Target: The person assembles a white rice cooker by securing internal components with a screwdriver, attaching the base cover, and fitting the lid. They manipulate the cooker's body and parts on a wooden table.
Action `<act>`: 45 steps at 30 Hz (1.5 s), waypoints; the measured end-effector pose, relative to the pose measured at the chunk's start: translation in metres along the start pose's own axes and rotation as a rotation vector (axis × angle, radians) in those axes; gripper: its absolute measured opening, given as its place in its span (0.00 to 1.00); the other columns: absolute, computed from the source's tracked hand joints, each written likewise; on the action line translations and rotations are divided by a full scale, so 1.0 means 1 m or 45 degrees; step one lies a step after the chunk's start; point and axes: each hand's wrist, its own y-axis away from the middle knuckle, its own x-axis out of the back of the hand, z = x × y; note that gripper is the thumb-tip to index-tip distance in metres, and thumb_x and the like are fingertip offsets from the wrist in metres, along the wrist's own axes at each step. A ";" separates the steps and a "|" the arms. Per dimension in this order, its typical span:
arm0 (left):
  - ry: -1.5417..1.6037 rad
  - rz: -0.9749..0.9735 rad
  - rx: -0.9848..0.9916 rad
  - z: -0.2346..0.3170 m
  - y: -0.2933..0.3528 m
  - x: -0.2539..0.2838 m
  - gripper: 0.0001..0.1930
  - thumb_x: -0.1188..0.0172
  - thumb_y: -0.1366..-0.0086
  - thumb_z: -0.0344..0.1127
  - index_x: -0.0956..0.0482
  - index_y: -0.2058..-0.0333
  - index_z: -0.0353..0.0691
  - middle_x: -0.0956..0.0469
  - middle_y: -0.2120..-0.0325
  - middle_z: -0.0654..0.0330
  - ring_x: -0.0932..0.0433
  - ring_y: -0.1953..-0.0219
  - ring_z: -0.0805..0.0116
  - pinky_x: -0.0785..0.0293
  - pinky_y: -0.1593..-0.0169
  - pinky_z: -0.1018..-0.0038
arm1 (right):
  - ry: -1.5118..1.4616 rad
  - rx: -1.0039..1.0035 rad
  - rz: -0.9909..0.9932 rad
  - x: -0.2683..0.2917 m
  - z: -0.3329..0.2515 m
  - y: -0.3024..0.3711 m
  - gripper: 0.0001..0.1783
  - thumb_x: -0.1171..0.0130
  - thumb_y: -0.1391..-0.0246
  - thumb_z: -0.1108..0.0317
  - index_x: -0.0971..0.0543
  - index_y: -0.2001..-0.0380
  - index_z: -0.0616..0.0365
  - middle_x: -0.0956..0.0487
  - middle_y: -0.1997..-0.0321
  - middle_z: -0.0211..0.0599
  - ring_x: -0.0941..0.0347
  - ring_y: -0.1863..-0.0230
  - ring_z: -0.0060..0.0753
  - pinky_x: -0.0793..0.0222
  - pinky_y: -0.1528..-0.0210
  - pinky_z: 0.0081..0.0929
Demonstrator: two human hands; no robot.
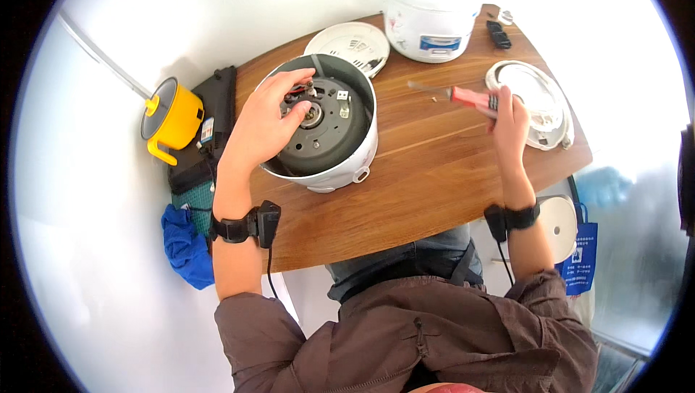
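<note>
An upturned rice cooker body stands on the table with its bottom off, so its dark metal inside and small fittings show. Over its left side is my left hand, thumb and fingers spread apart around a small fitting with wires near the middle. Whether the fingertips touch that fitting, I cannot tell. To the right, my right hand grips a screwdriver by its red and black handle. The blurred shaft points left toward the cooker, above the wood and apart from it.
A round white cover lies behind the cooker body. At the back stands a white rice cooker. A white lid-like part sits on the right, near a black object. At far left are a yellow pot and blue cloth.
</note>
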 end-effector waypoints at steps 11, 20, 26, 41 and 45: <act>-0.125 -0.014 0.081 0.003 0.011 0.008 0.26 0.38 0.36 0.24 0.24 0.38 0.38 0.22 0.41 0.52 0.22 0.40 0.58 0.29 0.36 0.67 | 0.442 0.425 -0.367 -0.011 0.042 0.022 0.12 0.37 0.35 0.64 0.19 0.59 0.65 0.24 0.65 0.39 0.25 0.71 0.34 0.28 0.67 0.30; 0.432 0.463 -0.167 -0.028 0.042 0.010 0.16 0.43 0.28 0.33 0.20 0.47 0.31 0.27 0.36 0.45 0.28 0.36 0.54 0.34 0.33 0.62 | 0.965 0.826 -0.727 -0.011 0.023 0.031 0.18 0.32 0.42 0.59 0.20 0.54 0.58 0.25 0.56 0.42 0.27 0.52 0.47 0.29 0.50 0.40; 0.709 0.986 -0.094 -0.081 0.054 -0.016 0.20 0.54 0.22 0.39 0.25 0.42 0.29 0.27 0.37 0.42 0.29 0.34 0.53 0.33 0.31 0.57 | 1.027 0.961 -0.834 -0.040 -0.011 0.011 0.21 0.33 0.42 0.58 0.21 0.51 0.58 0.25 0.52 0.41 0.27 0.50 0.47 0.28 0.46 0.41; 1.194 0.981 -0.038 -0.102 0.061 -0.072 0.39 0.59 0.24 0.65 0.38 0.32 0.32 0.33 0.34 0.43 0.32 0.32 0.54 0.38 0.28 0.57 | 1.216 1.269 -0.845 -0.194 0.030 -0.049 0.08 0.41 0.43 0.69 0.17 0.61 0.51 0.21 0.54 0.33 0.25 0.48 0.41 0.28 0.42 0.40; 1.177 0.964 -0.046 -0.107 0.059 -0.068 0.39 0.61 0.23 0.63 0.38 0.32 0.31 0.31 0.35 0.45 0.31 0.33 0.55 0.37 0.29 0.59 | 0.899 1.080 -0.693 -0.204 -0.001 -0.069 0.07 0.39 0.41 0.66 0.18 0.61 0.53 0.19 0.58 0.41 0.22 0.55 0.48 0.25 0.51 0.44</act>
